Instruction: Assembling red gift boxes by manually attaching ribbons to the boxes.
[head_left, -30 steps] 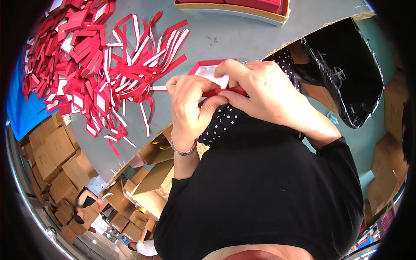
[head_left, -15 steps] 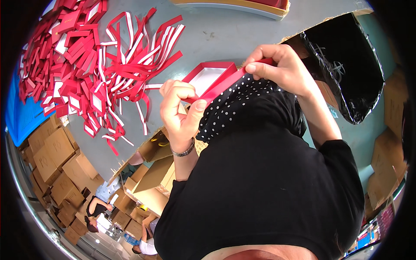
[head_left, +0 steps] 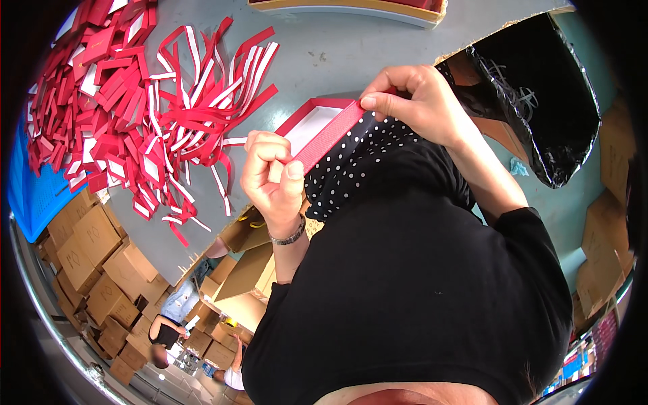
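Observation:
A small red box [head_left: 333, 137] with a white inside is held tilted at the table's near edge, its long red side wall turned toward me. My left hand [head_left: 273, 177] grips its near-left end, thumb on the outside and fingers curled by the rim. At the far-right end my right hand [head_left: 413, 101] pinches the corner between thumb and fingers. Left of the box lies a tangle of red and white strips [head_left: 223, 101], one white end reaching close to my left fingers. Beyond them is a heap of small red box pieces [head_left: 111, 91], some showing white insides.
A shallow carton [head_left: 351, 9] stands at the grey table's [head_left: 331, 57] far edge. To the right hangs an open black plastic bag [head_left: 553, 81]. A blue crate [head_left: 40, 196] and stacked cardboard boxes [head_left: 91, 246] are at left; two people are at work at lower left.
My right hand has moved left to the box's corner, and the red strip stretched between my hands now lies along the side wall. The box has shifted slightly left.

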The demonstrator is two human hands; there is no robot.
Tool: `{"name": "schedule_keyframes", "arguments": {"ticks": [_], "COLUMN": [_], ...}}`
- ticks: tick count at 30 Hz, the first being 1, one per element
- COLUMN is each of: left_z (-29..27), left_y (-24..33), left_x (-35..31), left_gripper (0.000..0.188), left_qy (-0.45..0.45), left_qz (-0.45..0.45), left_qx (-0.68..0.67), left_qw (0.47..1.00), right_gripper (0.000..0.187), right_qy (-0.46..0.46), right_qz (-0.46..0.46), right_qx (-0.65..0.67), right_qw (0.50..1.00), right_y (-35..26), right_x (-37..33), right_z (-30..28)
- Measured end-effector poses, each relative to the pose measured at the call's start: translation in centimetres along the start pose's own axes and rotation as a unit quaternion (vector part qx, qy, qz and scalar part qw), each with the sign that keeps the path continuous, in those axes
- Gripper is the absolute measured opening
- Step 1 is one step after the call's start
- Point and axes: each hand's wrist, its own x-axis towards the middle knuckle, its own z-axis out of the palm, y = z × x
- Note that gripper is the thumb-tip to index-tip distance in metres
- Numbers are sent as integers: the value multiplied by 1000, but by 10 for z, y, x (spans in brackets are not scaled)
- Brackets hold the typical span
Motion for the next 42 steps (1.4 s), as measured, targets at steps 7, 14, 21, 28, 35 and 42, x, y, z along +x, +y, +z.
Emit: {"name": "schedule_keyframes", "arguments": {"ticks": [7, 14, 21, 28, 35, 42], "left_z": [-2, 6, 8, 9, 10, 13], "left_y": [-2, 1, 0, 0, -9, -20], "left_x": [3, 4, 4, 4, 0, 3], "left_gripper": [35, 39, 39, 40, 36, 33], "left_qy": [17, 18, 21, 14, -6, 29], "left_qz": [12, 8, 10, -9, -31, -6], "left_qx": [54, -16, -27, -80, -107, -188], "left_qw": [998, 1000, 999, 997, 994, 982], "right_gripper": [13, 16, 16, 15, 18, 38], "right_qy": [65, 32, 13, 14, 57, -89], "right_qz": [-90, -44, -30, -84, -145, -56], "right_qx": [-108, -100, -72, -102, -35, 95], "right_qw": [988, 994, 997, 991, 987, 990], "right_y": [-28, -19, -12, -14, -9, -17], "right_x": [-23, -11, -6, -10, -10, -10], "right_z": [-8, -9, -7, -7, 6, 3]}}
